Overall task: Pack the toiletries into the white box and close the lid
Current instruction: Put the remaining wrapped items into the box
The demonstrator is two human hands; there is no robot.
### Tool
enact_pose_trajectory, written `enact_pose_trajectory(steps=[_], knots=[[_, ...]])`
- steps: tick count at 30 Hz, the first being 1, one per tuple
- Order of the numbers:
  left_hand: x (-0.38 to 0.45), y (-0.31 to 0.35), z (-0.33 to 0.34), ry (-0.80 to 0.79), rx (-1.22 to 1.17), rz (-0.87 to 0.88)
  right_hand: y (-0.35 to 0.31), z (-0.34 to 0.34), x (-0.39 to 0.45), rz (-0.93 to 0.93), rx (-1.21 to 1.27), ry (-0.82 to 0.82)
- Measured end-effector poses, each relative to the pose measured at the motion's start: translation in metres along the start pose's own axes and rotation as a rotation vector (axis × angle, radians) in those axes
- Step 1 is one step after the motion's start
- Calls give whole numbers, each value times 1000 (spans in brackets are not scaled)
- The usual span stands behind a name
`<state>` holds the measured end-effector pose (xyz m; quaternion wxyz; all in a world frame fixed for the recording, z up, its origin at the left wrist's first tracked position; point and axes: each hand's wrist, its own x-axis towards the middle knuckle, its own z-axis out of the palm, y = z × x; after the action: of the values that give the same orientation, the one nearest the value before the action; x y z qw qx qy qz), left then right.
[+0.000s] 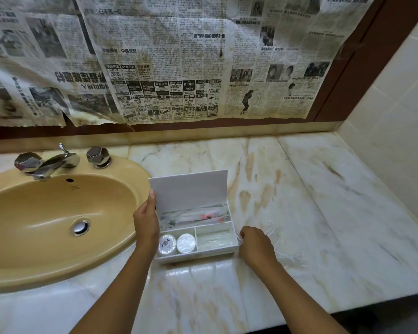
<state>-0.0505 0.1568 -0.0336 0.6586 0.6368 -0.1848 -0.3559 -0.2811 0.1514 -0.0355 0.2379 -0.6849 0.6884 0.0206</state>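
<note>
Head view shows a white box (204, 251) sitting on a marble counter (311, 189), close to the counter's front edge and just beside the rim of a yellow sink (58, 213). The box lid (188, 189) stands up at the back of the box, wide open.

The box has three parts inside. In the long back part lie wrapped toiletries (196, 216) in clear bags. In the front left part sit two round white packs (176, 244), side by side and touching. In the front right part lies a flat clear packet (214, 240).

The left hand (145, 220) is at the left side of the box. Its thumb lies along the left edge of the lid and its fingers curl behind, so it holds the lid.

The right hand (255, 244) is just beside the right end of the box. Its fingers curl down onto a sheet of clear plastic wrap (282, 242) that lies on the counter to the right of the box. I cannot tell if the fingers pinch the wrap or only rest on it.

A shiny tap (56, 162) with two knobs stands at the back of the sink. Old newspaper (167, 63) covers the wall behind the counter.
</note>
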Motion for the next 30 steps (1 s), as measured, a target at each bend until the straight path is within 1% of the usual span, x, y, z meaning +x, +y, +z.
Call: enact_pose_trajectory(steps=[7,15,18,21,24,27,30], knots=[[1,-2,-2,-8,-5,-1,3,-8,1,48,35,35],[0,-1,-2,-14,-13,-5,3,-27,-3,58,92,16],[1,-2,-2,-13,-17,-14,1,-35,-4,45,120,108],[4,-5,-3,-13,-19,-12,-8,-47,-6,-56,158,236],[6,-8,-4,-15,-15,-11,-31,-54,-10,-242,178,264],[6,-8,-3,-20,-27,-11,-53,-43,-14,-373,125,215],[6,-8,-4,-18,-31,-11,-68,-27,-15,-384,57,97]])
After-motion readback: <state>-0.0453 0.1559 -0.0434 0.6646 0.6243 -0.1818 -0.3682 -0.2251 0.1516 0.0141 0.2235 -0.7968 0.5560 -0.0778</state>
